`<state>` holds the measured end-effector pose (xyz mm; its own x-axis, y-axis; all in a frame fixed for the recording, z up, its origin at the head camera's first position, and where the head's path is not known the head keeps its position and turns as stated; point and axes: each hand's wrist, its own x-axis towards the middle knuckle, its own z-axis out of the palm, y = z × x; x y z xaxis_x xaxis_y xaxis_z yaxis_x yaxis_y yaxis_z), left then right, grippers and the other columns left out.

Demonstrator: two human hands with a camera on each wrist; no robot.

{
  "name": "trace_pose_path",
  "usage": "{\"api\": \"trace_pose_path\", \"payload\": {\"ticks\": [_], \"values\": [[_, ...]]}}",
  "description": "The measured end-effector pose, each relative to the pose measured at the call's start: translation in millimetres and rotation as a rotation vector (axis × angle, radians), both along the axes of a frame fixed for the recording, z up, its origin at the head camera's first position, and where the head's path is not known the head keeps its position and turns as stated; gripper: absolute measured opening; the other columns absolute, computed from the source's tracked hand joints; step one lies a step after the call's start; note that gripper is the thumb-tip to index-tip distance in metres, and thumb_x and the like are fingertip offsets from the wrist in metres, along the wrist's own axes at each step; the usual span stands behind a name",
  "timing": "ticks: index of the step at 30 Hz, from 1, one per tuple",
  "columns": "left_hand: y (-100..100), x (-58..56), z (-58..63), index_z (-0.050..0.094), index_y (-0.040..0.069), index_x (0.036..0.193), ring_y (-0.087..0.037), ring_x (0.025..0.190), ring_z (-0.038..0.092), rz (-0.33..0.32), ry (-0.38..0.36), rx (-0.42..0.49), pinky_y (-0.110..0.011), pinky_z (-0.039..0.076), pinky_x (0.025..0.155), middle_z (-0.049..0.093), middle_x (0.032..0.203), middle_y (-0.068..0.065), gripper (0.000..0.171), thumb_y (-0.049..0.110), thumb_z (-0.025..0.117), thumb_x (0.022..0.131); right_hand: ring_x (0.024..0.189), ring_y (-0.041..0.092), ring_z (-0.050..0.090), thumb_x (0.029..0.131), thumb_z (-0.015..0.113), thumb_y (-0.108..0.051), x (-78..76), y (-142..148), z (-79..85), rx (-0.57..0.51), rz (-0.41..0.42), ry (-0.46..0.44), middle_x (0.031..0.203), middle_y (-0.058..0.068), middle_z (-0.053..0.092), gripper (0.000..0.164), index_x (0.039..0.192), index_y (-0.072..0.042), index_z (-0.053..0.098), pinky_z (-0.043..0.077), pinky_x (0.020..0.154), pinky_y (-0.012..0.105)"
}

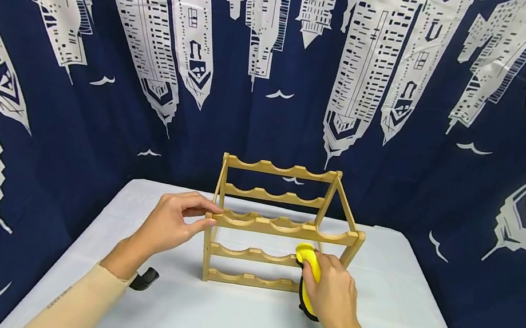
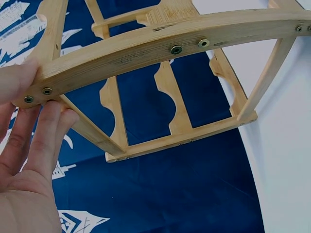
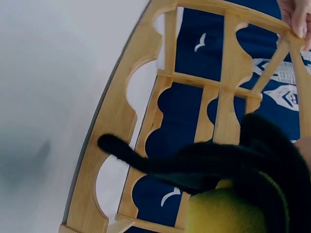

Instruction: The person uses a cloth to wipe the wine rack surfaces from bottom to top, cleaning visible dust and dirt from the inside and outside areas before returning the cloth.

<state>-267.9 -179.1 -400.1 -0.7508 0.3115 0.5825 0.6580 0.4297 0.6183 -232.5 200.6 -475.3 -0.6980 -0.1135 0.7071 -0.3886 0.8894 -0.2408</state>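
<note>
A light wooden wine rack (image 1: 283, 229) with scalloped rails stands on the table. My left hand (image 1: 171, 224) grips its upper front left corner, and the left wrist view shows that hand's thumb and fingers (image 2: 43, 138) on either side of the wooden bar (image 2: 131, 58). In my right hand (image 1: 336, 297) is a yellow-and-black thing (image 1: 312, 268), held upright before the rack's right front. The right wrist view shows a yellow body (image 3: 226, 208) and a black, round-tipped arm (image 3: 146, 162) over the scalloped rails (image 3: 112, 116). I cannot tell its kind.
The white table (image 1: 215, 324) has its far edge behind the rack. A navy curtain (image 1: 269, 124) with white buildings hangs around the back and sides. Black wrist mounts (image 1: 144, 279) stick out beside both wrists.
</note>
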Motion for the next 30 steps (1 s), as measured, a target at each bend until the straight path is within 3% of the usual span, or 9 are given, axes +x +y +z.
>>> {"api": "trace_pose_path", "payload": {"ticks": [5,12,19,30], "values": [[-3.5,1.0,-1.7,0.090,0.018,0.119,-0.016,0.117,0.086,0.019,-0.003,-0.011,-0.021,0.068,0.103,0.088,0.118,0.003,0.030,0.000,0.095,0.095,0.078,0.032,0.080,0.090,0.096,-0.004,-3.8,-6.0,0.7,-0.015,0.052,0.033,0.103,0.021,0.086,0.030,0.116,0.005,0.084,0.068,0.063,0.049],[-5.9,0.4,-3.1,0.090,0.017,0.119,-0.017,0.115,0.087,0.016,0.003,-0.005,-0.022,0.069,0.101,0.088,0.118,0.004,0.030,-0.001,0.095,0.095,0.092,0.037,0.086,0.082,0.101,0.001,-10.1,-19.5,3.3,0.075,0.116,0.151,0.105,0.017,0.088,0.038,0.117,0.005,0.085,0.073,0.074,0.050],[-5.3,-2.1,-5.7,0.090,0.020,0.119,-0.017,0.112,0.087,0.010,0.025,0.013,-0.021,0.069,0.100,0.088,0.116,0.003,0.031,0.000,0.095,0.096,0.089,0.034,0.083,0.077,0.105,-0.001,-12.6,-28.3,4.7,0.167,0.119,0.214,0.103,0.015,0.087,0.043,0.115,0.003,0.086,0.072,0.071,0.045],[-1.6,-2.5,-5.3,0.089,0.019,0.119,-0.016,0.112,0.087,-0.012,0.018,0.033,-0.020,0.068,0.101,0.088,0.116,0.003,0.031,0.000,0.096,0.095,0.087,0.033,0.082,0.078,0.104,-0.001,-14.5,-20.7,4.1,0.151,0.147,0.256,0.100,0.015,0.088,0.042,0.116,0.002,0.086,0.072,0.071,0.044]]}}
